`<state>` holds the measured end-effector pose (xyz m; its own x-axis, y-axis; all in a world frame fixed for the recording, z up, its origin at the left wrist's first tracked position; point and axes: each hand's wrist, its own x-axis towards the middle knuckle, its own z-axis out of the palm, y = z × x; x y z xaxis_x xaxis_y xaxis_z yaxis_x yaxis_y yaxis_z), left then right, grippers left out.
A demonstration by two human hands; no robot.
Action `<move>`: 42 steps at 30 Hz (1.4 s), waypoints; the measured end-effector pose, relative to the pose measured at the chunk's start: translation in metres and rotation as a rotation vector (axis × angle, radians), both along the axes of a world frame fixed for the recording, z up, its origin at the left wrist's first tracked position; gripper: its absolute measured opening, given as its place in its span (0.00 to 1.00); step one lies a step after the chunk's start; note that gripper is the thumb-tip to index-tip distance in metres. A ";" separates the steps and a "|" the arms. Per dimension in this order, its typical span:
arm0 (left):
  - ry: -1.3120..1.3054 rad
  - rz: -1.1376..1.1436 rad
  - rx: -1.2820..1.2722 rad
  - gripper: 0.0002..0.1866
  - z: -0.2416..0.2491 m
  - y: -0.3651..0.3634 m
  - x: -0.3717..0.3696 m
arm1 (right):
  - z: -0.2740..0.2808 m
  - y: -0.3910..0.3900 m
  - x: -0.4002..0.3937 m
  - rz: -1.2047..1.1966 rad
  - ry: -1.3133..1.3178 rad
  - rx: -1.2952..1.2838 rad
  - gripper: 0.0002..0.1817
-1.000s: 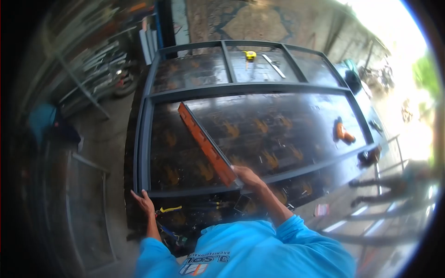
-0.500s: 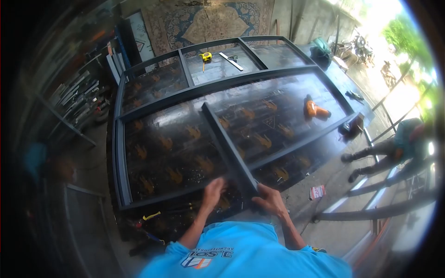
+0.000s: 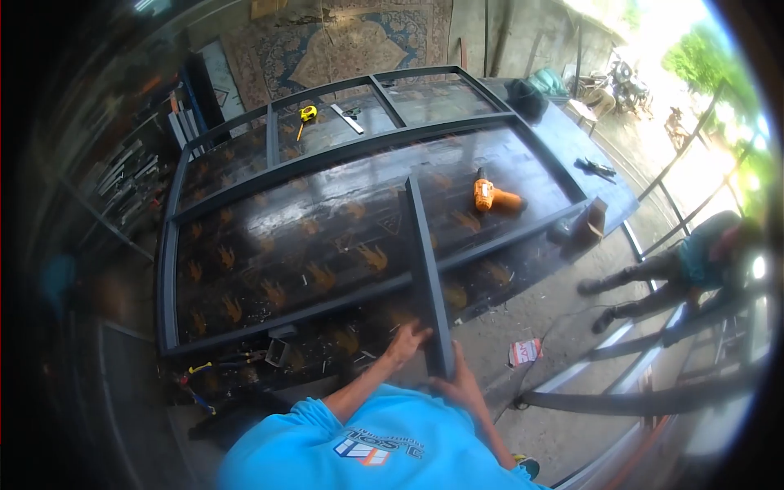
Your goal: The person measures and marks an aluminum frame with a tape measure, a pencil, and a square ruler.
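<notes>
A long dark metal bar lies across the near rail of a large dark frame, its near end close to my blue shirt. My right hand is wrapped round the bar's near end from the right. On the bar's left side, my left hand has its fingers against the metal; their tips are partly hidden by it. An orange drill rests inside the frame on the dark, marked tabletop.
Beyond the frame's middle rail lie a yellow tape measure and a white strip. Pliers lie at the near left. Black tools are on the right surface. Another person stands at the right, near long bars.
The bar's far end has swung right relative to the frame. My left hand has come over to the bar, my right hand stays at its near end. The view has shifted right.
</notes>
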<state>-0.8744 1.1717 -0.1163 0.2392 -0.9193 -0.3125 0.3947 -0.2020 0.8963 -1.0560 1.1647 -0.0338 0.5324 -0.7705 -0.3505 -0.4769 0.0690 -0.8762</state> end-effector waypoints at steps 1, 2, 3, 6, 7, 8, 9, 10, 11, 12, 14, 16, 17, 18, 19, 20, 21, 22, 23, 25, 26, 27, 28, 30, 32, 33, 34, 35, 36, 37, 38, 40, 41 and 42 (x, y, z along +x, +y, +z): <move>-0.012 -0.027 -0.011 0.16 0.014 -0.006 -0.007 | -0.021 -0.013 -0.012 0.065 -0.042 -0.068 0.47; -0.025 -0.053 -0.017 0.17 0.021 -0.011 -0.012 | -0.030 -0.022 -0.020 0.075 -0.048 -0.070 0.47; -0.105 -0.061 -0.017 0.17 0.002 -0.022 -0.014 | -0.036 -0.033 -0.027 0.095 -0.038 -0.110 0.47; -0.049 -0.017 -0.012 0.17 0.019 -0.054 -0.016 | -0.046 -0.060 -0.034 0.072 -0.025 -0.176 0.45; -0.054 -0.012 -0.016 0.17 0.017 -0.069 -0.011 | -0.037 -0.072 -0.033 0.066 -0.047 -0.179 0.45; -0.136 -0.049 -0.038 0.17 0.015 -0.082 -0.005 | -0.031 -0.082 -0.030 0.059 -0.064 -0.175 0.45; -0.219 -0.085 -0.062 0.17 0.014 -0.095 0.002 | -0.027 -0.096 -0.024 0.062 -0.068 -0.175 0.45; -0.221 -0.082 -0.062 0.17 0.022 -0.108 0.010 | -0.020 -0.112 -0.015 0.029 -0.174 -0.046 0.44; -0.056 -0.068 -0.070 0.15 0.034 -0.120 0.014 | -0.014 -0.124 -0.011 -0.005 -0.273 0.084 0.44; 0.117 -0.053 -0.078 0.14 0.039 -0.130 0.010 | -0.010 -0.129 -0.011 -0.002 -0.259 0.084 0.44; 0.131 -0.022 -0.062 0.13 0.022 -0.162 0.013 | -0.005 -0.153 0.007 -0.036 -0.161 -0.012 0.39; 0.172 0.042 0.058 0.11 0.005 -0.171 0.011 | -0.029 -0.167 0.008 -0.028 -0.180 -0.040 0.36; 0.155 0.085 0.125 0.13 0.003 -0.177 0.008 | -0.032 -0.175 0.010 -0.041 -0.212 0.032 0.37; 0.151 0.118 0.118 0.13 -0.001 -0.182 0.004 | -0.033 -0.186 0.015 -0.043 -0.247 0.097 0.39; 0.188 0.167 0.116 0.14 -0.010 -0.184 -0.003 | -0.026 -0.193 0.020 -0.031 -0.329 0.133 0.38; 0.221 0.212 0.110 0.16 -0.004 -0.189 -0.003 | -0.027 -0.204 0.024 -0.002 -0.337 0.132 0.38; 0.213 0.201 0.142 0.18 0.001 -0.189 -0.006 | -0.028 -0.215 0.025 0.014 -0.349 0.060 0.39; 0.211 0.237 0.135 0.18 0.009 -0.190 -0.007 | -0.030 -0.226 0.025 0.036 -0.360 -0.006 0.39; 0.206 0.221 0.162 0.19 0.014 -0.187 -0.010 | -0.034 -0.237 0.028 0.025 -0.358 -0.078 0.40; 0.302 0.206 0.133 0.23 0.015 -0.183 -0.016 | -0.040 -0.268 0.035 0.103 -0.335 -0.025 0.40; 0.305 0.231 0.138 0.23 0.014 -0.179 -0.019 | -0.036 -0.281 0.037 0.106 -0.313 0.013 0.40; 0.293 0.285 0.140 0.23 0.013 -0.176 -0.022 | -0.030 -0.293 0.041 0.128 -0.288 0.006 0.39; 0.277 0.334 0.138 0.24 0.011 -0.174 -0.023 | -0.027 -0.305 0.046 0.126 -0.290 0.015 0.39; 0.194 0.474 0.165 0.22 -0.004 -0.163 -0.030 | -0.032 -0.331 0.056 0.164 -0.250 -0.124 0.40; 0.049 0.627 0.276 0.21 -0.027 -0.154 -0.039 | -0.040 -0.359 0.071 0.160 -0.297 -0.064 0.41; -0.055 0.696 0.363 0.20 -0.049 -0.143 -0.048 | -0.047 -0.367 0.075 0.158 -0.343 0.001 0.41; -0.227 0.730 0.445 0.20 -0.077 -0.129 -0.060 | -0.056 -0.375 0.080 0.156 -0.346 0.007 0.41; -0.407 0.765 0.517 0.19 -0.097 -0.119 -0.067 | -0.062 -0.385 0.090 0.176 -0.310 -0.057 0.42; -0.416 0.768 0.518 0.19 -0.104 -0.114 -0.074 | -0.064 -0.392 0.097 0.195 -0.273 -0.120 0.42; -0.398 0.863 0.539 0.19 -0.108 -0.107 -0.084 | -0.055 -0.395 0.101 0.196 -0.292 -0.030 0.42; -0.373 0.957 0.567 0.19 -0.111 -0.099 -0.093 | -0.060 -0.397 0.103 0.198 -0.285 -0.016 0.42; -0.388 0.987 0.552 0.19 -0.109 -0.100 -0.098 | -0.075 -0.410 0.114 0.213 -0.205 -0.103 0.43; -0.402 1.022 0.536 0.19 -0.109 -0.099 -0.104 | -0.084 -0.414 0.116 0.227 -0.205 -0.067 0.43; -0.401 1.023 0.540 0.19 -0.106 -0.105 -0.105 | -0.089 -0.417 0.117 0.230 -0.203 -0.064 0.43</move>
<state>-0.9792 1.0671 -0.2220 0.9424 -0.0259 -0.3335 0.3049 -0.3440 0.8881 -0.9389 0.7479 -0.1223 0.7492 -0.6391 -0.1739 -0.2886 -0.0787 -0.9542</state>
